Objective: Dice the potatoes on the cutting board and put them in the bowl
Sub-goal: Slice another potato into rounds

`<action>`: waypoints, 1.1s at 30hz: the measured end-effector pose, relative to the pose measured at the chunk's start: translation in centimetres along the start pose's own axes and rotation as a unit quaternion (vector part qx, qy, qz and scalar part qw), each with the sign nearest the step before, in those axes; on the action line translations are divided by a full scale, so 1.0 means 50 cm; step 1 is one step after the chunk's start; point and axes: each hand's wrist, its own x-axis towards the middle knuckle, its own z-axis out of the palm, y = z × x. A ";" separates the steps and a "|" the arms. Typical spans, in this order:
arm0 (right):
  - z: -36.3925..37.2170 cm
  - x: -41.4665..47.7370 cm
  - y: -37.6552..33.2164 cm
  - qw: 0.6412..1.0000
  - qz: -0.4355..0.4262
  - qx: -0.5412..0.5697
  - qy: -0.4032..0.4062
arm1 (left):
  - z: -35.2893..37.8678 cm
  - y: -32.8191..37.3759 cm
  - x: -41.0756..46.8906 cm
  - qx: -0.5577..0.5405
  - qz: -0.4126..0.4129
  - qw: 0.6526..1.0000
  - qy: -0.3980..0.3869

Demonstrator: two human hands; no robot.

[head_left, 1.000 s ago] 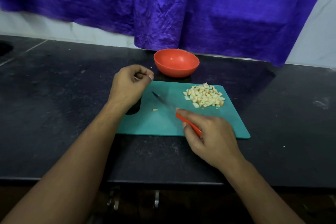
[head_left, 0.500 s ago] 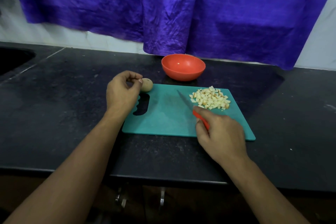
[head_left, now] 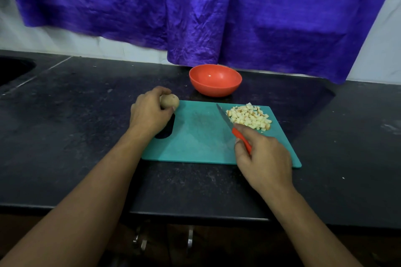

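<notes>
Bowl (head_left: 215, 80) behind cutting board (head_left: 201, 136); diced potato pile (head_left: 249, 116) on its far-right corner.

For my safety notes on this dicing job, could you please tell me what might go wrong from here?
The whole potato, gripped by the left hand at the far-left corner of the cutting board, is round and may roll under the first cut. The knife in the right hand lies beside the diced pile near the board's right edge; a careless sweep could scatter pieces onto the counter.
</notes>
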 end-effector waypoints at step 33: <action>0.020 0.016 -0.010 0.998 -0.039 0.052 -0.006 | 0.007 0.045 -0.057 -0.131 0.109 0.971 -0.168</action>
